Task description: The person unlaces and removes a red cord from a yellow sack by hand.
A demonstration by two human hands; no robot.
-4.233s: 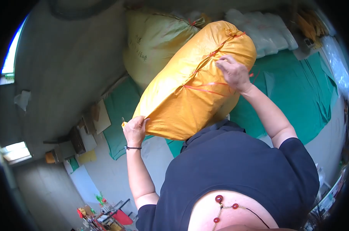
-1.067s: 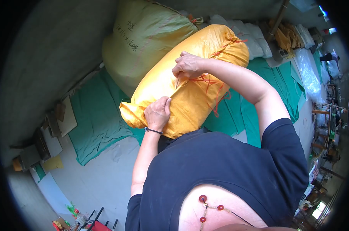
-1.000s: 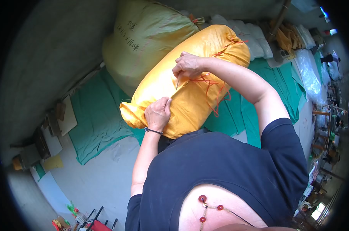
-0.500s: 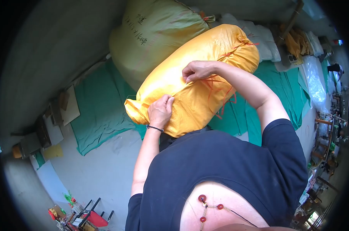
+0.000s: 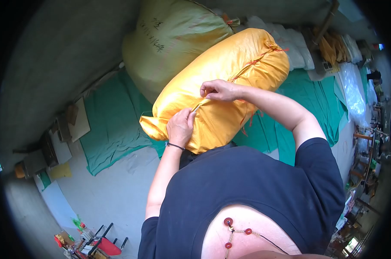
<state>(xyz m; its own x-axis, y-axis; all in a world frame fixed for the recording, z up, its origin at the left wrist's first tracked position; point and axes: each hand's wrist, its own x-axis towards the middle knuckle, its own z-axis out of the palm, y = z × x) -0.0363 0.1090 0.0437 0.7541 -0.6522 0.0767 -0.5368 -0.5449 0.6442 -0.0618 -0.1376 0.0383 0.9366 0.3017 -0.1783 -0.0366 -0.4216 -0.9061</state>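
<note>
A stuffed yellow woven sack (image 5: pixel 221 56) lies slantwise in front of my body. My left hand (image 5: pixel 180 126) is closed on the sack's edge near its lower left end, thumb and fingers pinching the fabric. Just up and to the right, my right hand (image 5: pixel 220 90) is closed too, its fingertips pinching the same edge. A short raised fold stretches between the two hands. Whether anything small is also in the right fingers cannot be made out. Red string (image 5: pixel 251 63) laces the seam toward the upper right end, and loose red strands hang below my right forearm.
A larger olive sack (image 5: pixel 161 56) with handwriting stands behind the yellow one. Green cloth (image 5: pixel 113 121) is spread on the floor beneath. White plastic-wrapped bundles (image 5: pixel 296 47) are at the back right. A red-seated stool (image 5: pixel 107 246) stands at lower left.
My right hand has moved slightly down and left, nearer my left hand. More of the red-laced seam shows above my right forearm. My left hand stays on the sack's edge.
</note>
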